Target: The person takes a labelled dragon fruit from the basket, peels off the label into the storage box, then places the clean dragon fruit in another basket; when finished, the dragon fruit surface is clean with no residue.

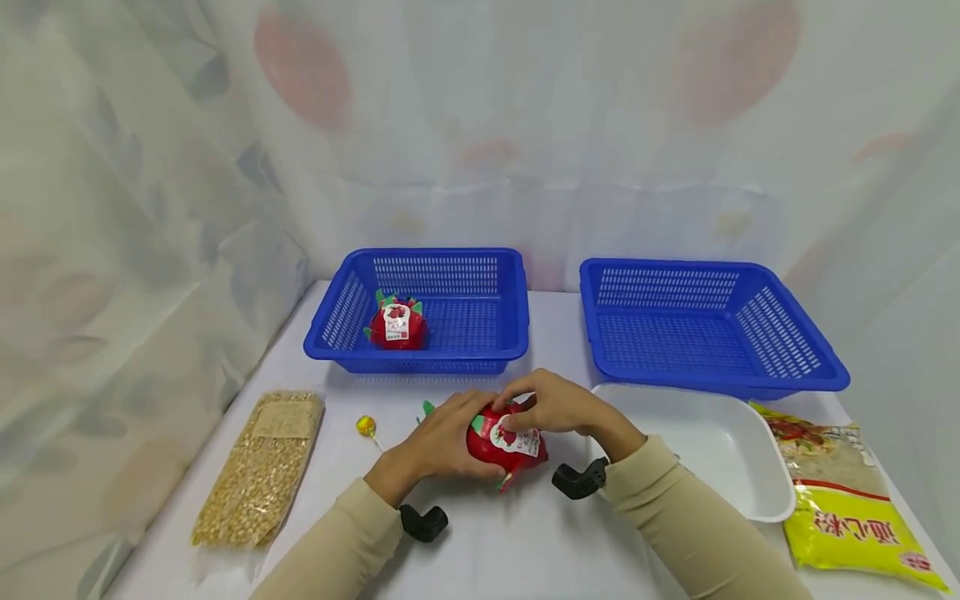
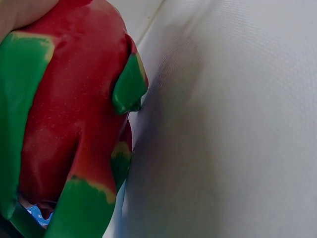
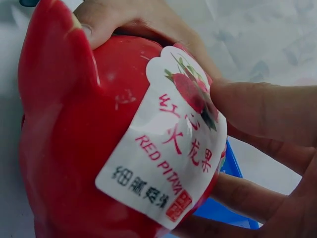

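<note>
Beige sleeves (image 1: 675, 510) are stretched toward a red pitaya (image 1: 495, 456), held left of the white basin (image 1: 712, 437). It is cupped by the left hand (image 1: 447, 440), seemingly for steadiness, and gripped by the right hand (image 1: 558, 406), whose thumb is laid on the label (image 3: 163, 144), perhaps for smoothing.

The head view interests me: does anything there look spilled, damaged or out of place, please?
Nothing looks plainly spilled or damaged; perhaps the round yellow lollipop seems stray, lying loose on the white table near the person's left hand.

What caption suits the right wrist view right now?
Red pitaya held between left grip and right grip, white label toward the camera.
</note>
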Tool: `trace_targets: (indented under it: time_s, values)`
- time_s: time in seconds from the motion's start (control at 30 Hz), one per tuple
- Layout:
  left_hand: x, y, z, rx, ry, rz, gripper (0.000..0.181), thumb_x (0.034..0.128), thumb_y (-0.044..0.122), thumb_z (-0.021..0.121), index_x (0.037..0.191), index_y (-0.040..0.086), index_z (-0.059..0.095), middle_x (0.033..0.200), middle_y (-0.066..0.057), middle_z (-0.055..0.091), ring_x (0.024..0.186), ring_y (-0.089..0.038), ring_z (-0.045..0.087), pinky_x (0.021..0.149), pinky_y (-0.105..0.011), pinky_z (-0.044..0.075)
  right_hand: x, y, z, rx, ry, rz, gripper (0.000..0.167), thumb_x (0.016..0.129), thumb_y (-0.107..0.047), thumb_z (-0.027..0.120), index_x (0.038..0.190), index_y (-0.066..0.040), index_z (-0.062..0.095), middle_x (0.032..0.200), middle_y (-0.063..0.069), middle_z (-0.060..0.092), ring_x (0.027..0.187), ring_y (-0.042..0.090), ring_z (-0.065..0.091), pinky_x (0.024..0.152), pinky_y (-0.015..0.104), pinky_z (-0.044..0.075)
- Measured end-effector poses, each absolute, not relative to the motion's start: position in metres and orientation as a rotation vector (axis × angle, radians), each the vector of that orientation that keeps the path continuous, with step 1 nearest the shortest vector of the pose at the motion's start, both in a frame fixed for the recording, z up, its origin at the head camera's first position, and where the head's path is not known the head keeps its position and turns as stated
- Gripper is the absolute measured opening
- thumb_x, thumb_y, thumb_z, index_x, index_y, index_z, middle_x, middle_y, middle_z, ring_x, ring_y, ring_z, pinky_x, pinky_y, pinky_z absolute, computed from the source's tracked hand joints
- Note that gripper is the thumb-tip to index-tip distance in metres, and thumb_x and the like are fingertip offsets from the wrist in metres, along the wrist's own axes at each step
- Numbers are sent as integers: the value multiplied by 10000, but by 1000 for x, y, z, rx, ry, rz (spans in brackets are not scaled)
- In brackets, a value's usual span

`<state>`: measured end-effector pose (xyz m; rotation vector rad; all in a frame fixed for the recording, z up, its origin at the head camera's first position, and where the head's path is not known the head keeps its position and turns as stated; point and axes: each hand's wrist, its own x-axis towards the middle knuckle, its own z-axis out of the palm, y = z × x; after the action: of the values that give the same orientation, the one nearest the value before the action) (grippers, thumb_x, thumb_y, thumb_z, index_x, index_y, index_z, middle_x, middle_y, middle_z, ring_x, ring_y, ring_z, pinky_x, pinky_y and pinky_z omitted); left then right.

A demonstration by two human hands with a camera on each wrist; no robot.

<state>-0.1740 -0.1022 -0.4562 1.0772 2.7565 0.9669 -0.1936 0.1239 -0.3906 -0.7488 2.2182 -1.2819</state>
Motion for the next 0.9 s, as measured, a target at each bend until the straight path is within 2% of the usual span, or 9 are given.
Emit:
trace_targets:
  time_s: [0.17, 0.37, 0.57, 0.7, 0.8, 0.9]
  values:
    - [-176, -102, -453, 1081, 2746, 978, 928, 675, 650, 755, 1421, 217, 413, 1315, 64, 477, 1141, -143, 453, 797, -311, 522, -194, 122, -387, -743, 2256, -1278, 61, 830, -72, 746, 862, -120, 726, 984, 27, 652, 917, 254, 603, 748, 342, 532]
    - [-176, -102, -452, 1071, 2756, 961, 916, 678, 634, 762, 1421, 224, 418, 1314, 72, 478, 1146, -131, 443, 787, -292, 518, -194, 118, -385, -836, 2310, -1200, 120, 832, -54, 732, 772, -135, 666, 849, -3, 634, 820, 217, 580, 674, 339, 508]
    - [-175, -102, -452, 1043, 2761, 952, 930, 665, 636, 773, 1425, 232, 422, 1278, 95, 487, 1116, -97, 439, 772, -274, 511, -193, 119, -388, -1001, 2256, -1221, 179, 847, 25, 680, 758, -112, 606, 820, -8, 596, 830, 210, 552, 667, 333, 496]
    - [-174, -102, -451, 1034, 2760, 942, 951, 659, 625, 784, 1434, 214, 417, 1276, 86, 488, 1111, -104, 443, 776, -278, 510, -190, 121, -390, -1082, 2205, -1262, 190, 846, 40, 671, 767, -107, 580, 939, 31, 596, 938, 232, 540, 761, 405, 500]
    - [-173, -101, -452, 1027, 2754, 925, 942, 659, 620, 785, 1429, 221, 417, 1282, 86, 484, 1118, -110, 443, 786, -288, 509, -187, 123, -391, -1076, 2185, -1285, 190, 860, 22, 660, 771, -117, 566, 1122, 60, 597, 1138, 267, 501, 897, 474, 458]
    - [-172, -101, -452, 1013, 2741, 919, 928, 663, 613, 787, 1422, 230, 415, 1299, 80, 475, 1139, -128, 442, 796, -305, 513, -183, 128, -393, -1014, 2148, -1341, 194, 873, 12, 641, 762, -122, 556, 1303, 104, 547, 1302, 312, 394, 991, 539, 378]
